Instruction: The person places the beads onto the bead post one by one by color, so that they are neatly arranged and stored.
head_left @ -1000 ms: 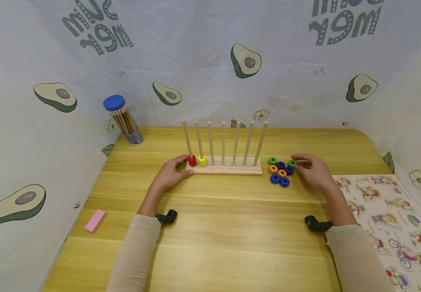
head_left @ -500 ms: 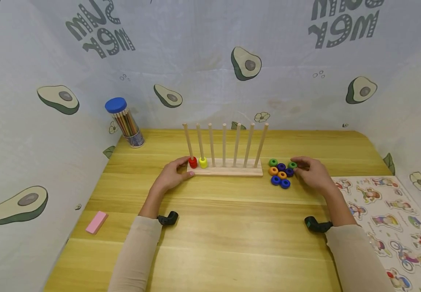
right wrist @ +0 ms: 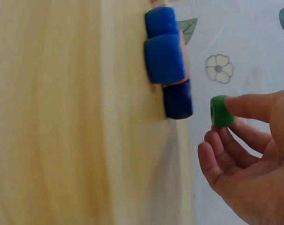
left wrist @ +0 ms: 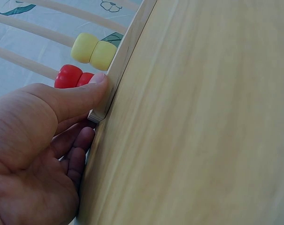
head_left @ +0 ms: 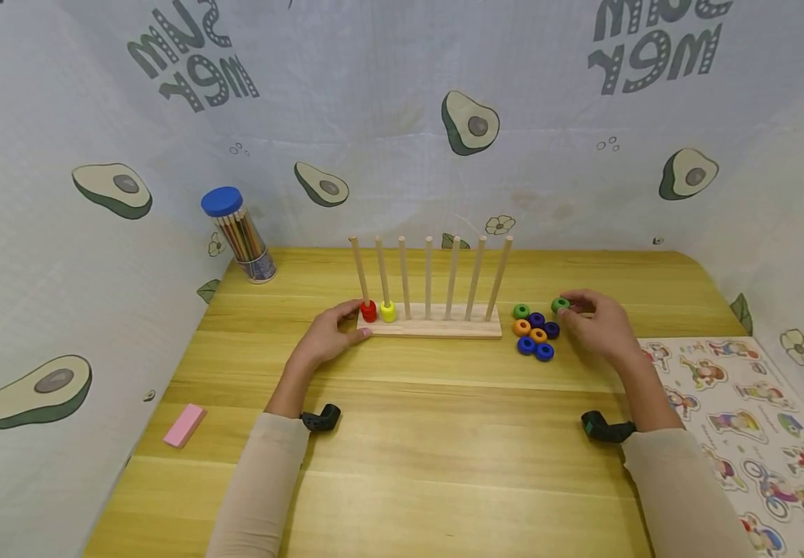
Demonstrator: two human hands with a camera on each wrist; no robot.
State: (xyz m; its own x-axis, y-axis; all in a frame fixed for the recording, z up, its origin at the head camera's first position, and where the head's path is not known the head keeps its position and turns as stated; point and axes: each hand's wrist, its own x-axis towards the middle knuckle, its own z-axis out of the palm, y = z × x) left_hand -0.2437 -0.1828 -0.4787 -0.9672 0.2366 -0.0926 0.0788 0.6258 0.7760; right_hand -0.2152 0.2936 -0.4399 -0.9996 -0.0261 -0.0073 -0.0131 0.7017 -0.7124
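My left hand grips the left end of a wooden peg rack, thumb on its front edge and fingers behind. Seven-odd upright pegs aside, the leftmost peg carries red beads and the one beside it yellow beads. Between thumb and fingertips, my right hand pinches a green bead, lifted off the table. Just left of that hand lies a cluster of loose beads: another green bead, orange beads and several blue beads.
A clear jar of pencils with a blue lid stands at the back left. A pink block lies at the left. A sticker sheet covers the right side of the table. A printed cloth hangs behind.
My right hand has taken hold of the green bead at the cluster's right edge and raised it slightly. The left hand stays on the rack's end.
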